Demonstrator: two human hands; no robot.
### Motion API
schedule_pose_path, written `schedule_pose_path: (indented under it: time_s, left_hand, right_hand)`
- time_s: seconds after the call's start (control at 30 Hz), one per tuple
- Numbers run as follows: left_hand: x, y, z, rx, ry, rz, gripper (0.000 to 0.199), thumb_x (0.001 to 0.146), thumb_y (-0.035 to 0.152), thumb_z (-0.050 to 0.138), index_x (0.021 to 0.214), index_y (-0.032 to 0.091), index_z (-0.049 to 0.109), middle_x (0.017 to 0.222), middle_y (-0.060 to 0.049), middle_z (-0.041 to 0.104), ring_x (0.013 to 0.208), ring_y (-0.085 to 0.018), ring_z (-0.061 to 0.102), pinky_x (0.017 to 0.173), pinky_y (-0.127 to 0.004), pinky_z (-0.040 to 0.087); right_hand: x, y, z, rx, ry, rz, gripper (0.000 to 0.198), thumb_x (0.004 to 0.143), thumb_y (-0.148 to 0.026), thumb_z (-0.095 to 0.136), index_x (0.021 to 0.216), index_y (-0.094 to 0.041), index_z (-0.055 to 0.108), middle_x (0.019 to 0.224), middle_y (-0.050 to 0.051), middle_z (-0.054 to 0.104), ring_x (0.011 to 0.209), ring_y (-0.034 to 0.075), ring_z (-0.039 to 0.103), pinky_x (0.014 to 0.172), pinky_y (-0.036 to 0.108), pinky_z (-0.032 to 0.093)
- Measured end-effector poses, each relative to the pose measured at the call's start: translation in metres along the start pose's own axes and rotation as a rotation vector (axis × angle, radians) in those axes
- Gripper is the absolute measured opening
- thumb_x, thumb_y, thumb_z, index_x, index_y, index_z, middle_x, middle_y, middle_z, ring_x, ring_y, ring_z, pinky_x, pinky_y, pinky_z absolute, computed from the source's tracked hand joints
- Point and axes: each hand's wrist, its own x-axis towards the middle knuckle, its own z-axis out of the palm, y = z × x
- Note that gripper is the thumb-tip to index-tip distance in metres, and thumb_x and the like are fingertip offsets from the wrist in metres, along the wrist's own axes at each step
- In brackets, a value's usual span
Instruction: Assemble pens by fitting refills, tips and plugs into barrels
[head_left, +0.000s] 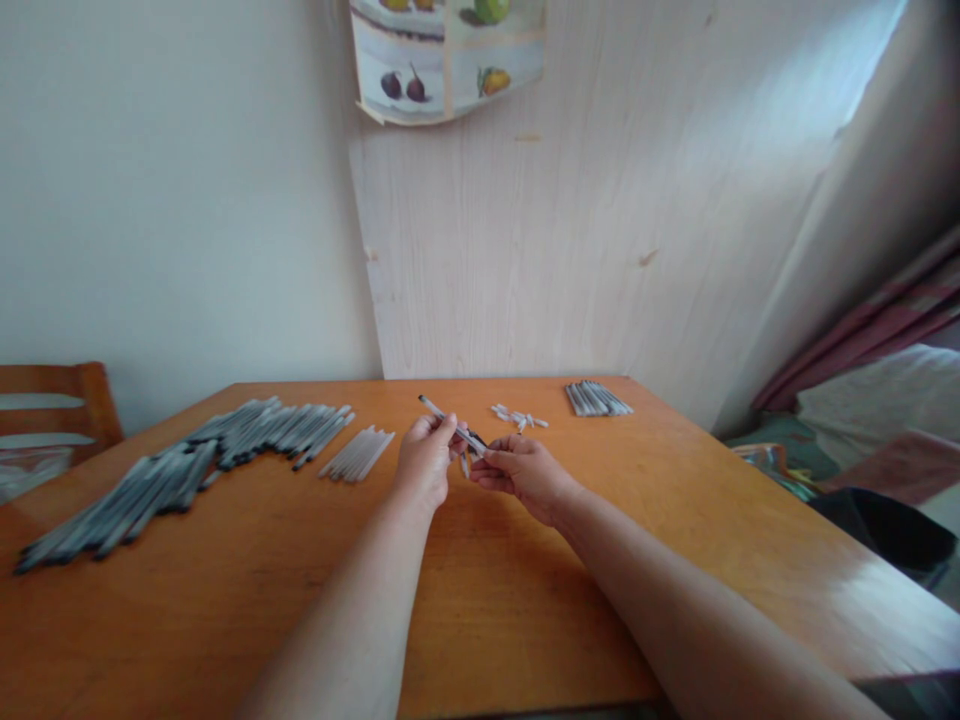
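Observation:
A pen [471, 437] with a clear barrel and dark ends is held at a slant over the middle of the table. My left hand [429, 452] pinches its barrel between thumb and fingers. At the pen's lower end, my right hand [523, 470] is closed on it with thumb and fingertips. A small whitish piece [464, 465] shows just below the pen, between the hands; whether it is held or lies on the table I cannot tell. Clear empty-looking tubes [358, 454] lie side by side left of my left hand. Beyond my right hand are several small white pieces [519, 416].
A long spread of black-ended pens [142, 500] covers the table's left side. A neat row of pens [598, 398] lies at the back right of the wooden table [480, 640]. A chair [94, 405] stands left, a black bin [889, 535] right, and a wall behind.

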Motion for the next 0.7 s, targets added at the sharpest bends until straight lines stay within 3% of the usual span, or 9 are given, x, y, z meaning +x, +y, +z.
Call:
schedule_pose_path:
  time_s: [0.3, 0.7]
  left_hand:
    - [-0.0013, 0.0006, -0.0026, 0.109, -0.037, -0.05, 0.022, 0.075, 0.031, 0.072, 0.082, 0.015, 0.058, 0.077, -0.006, 0.069, 0.059, -0.012, 0.065, 0.057, -0.023, 0.05]
    - [-0.0065, 0.0018, 0.0004, 0.104, -0.079, -0.027, 0.018, 0.078, 0.027, 0.069, 0.083, 0.015, 0.056, 0.076, -0.006, 0.068, 0.06, -0.012, 0.065, 0.056, -0.022, 0.052]
  right_hand:
    - [-0.0014, -0.0031, -0.0004, 0.023, 0.008, -0.067, 0.013, 0.078, -0.024, 0.068, 0.082, -0.013, 0.061, 0.074, 0.006, 0.069, 0.061, 0.01, 0.063, 0.058, 0.021, 0.051]
    - [-0.0026, -0.0062, -0.0017, 0.034, 0.02, -0.12, 0.019, 0.074, -0.028, 0.07, 0.081, -0.014, 0.058, 0.069, 0.004, 0.067, 0.057, 0.011, 0.061, 0.056, 0.022, 0.048]
